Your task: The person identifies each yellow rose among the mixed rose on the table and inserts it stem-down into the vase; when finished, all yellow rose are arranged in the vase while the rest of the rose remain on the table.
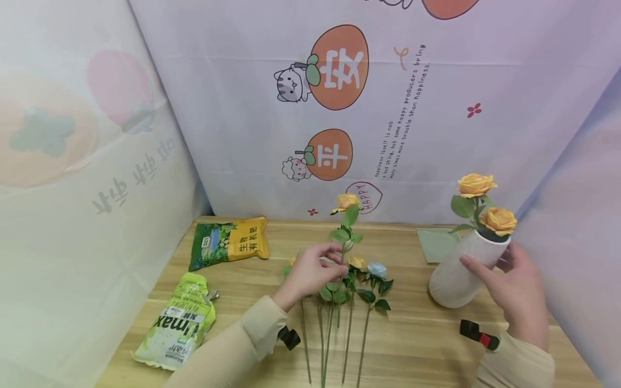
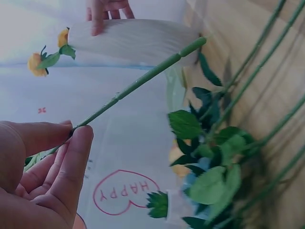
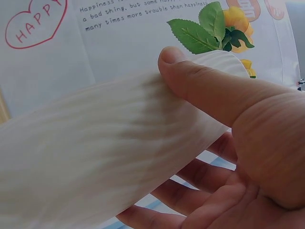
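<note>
Between thumb and fingertips, my left hand pinches the green stem of an artificial yellow rose, raised above the table. In the left wrist view that stem slants up from the fingertips, its cut end free. My right hand grips a white ribbed vase near its mouth, thumb on the near side. The vase leans to the right, with two yellow roses in it. In the right wrist view the fingers curl under the vase. Below my left hand lie several stems, including a blue rose.
A green and yellow bag lies at the table's back left, with a lime-green bag in front of it. Behind the vase is a pale green sheet. Printed cloth walls enclose the wooden table.
</note>
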`<state>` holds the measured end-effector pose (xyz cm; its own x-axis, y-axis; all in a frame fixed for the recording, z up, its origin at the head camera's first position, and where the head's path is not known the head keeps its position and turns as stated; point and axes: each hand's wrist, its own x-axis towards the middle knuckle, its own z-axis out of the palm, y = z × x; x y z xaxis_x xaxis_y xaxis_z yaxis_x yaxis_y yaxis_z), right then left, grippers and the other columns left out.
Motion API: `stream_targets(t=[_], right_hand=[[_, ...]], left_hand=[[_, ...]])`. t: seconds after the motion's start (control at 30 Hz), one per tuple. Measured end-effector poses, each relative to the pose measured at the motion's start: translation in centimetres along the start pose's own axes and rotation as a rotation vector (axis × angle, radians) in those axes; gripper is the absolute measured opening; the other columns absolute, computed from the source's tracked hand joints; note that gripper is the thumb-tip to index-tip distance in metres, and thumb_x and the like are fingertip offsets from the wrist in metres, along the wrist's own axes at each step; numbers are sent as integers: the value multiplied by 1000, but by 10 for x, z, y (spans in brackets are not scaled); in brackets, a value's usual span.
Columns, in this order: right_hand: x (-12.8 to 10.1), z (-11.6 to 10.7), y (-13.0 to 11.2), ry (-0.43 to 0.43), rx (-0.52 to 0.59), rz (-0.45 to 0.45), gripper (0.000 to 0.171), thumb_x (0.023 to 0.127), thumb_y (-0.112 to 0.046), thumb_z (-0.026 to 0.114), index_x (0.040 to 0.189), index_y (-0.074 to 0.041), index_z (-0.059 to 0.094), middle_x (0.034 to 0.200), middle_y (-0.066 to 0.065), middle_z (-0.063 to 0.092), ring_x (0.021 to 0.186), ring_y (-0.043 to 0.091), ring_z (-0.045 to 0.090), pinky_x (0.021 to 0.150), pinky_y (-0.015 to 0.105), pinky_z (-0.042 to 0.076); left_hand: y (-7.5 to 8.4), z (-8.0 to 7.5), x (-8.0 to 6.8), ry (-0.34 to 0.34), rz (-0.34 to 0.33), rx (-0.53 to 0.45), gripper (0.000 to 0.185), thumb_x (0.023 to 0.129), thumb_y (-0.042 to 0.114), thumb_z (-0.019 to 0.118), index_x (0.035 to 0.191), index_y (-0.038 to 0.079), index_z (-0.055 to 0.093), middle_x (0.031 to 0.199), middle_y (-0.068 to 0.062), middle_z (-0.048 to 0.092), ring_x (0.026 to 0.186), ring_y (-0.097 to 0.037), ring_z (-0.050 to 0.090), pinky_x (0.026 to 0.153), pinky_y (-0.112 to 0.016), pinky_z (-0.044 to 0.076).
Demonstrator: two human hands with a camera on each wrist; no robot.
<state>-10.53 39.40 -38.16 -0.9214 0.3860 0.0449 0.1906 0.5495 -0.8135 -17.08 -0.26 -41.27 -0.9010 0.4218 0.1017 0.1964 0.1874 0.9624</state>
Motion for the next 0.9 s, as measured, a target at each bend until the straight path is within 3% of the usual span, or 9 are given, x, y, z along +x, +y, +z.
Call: stream_targets(t=[0.2, 0.43, 0.63, 0.9], right_hand=[[0, -1, 0, -3, 0, -2, 104, 95, -55, 80, 169, -5, 28, 163, 34, 39, 143, 62, 41, 107, 80, 39], [-1, 1, -1, 5, 11, -19, 102, 95, -52, 82, 168, -4, 30, 162, 34, 40, 141, 62, 43, 107, 79, 39], [0, 3, -1, 5, 19, -22, 101, 95, -52, 82, 168, -6, 31, 162, 33, 40, 141, 61, 44, 106, 78, 40], [1, 1, 1, 2, 20, -23, 101, 95, -52, 81, 169, -6, 30, 162, 35, 40, 141, 63, 42, 105, 80, 40]], left_hand=[[35, 8, 22, -6, 91, 48, 44, 98, 10, 81, 140, 5, 67, 106, 2, 74, 84, -13, 77, 72, -29, 66], [77, 32, 54, -20, 284, 0, 41, 97, 5, 82, 135, 4, 68, 103, 4, 75, 83, -6, 76, 74, -29, 66], [119, 53, 69, -20, 413, -33, 37, 97, 7, 82, 132, 4, 69, 102, 1, 77, 83, 0, 74, 76, -26, 65], [146, 77, 90, -5, 492, -8, 39, 98, 9, 81, 135, 8, 67, 106, 0, 77, 84, 5, 72, 79, -18, 62]])
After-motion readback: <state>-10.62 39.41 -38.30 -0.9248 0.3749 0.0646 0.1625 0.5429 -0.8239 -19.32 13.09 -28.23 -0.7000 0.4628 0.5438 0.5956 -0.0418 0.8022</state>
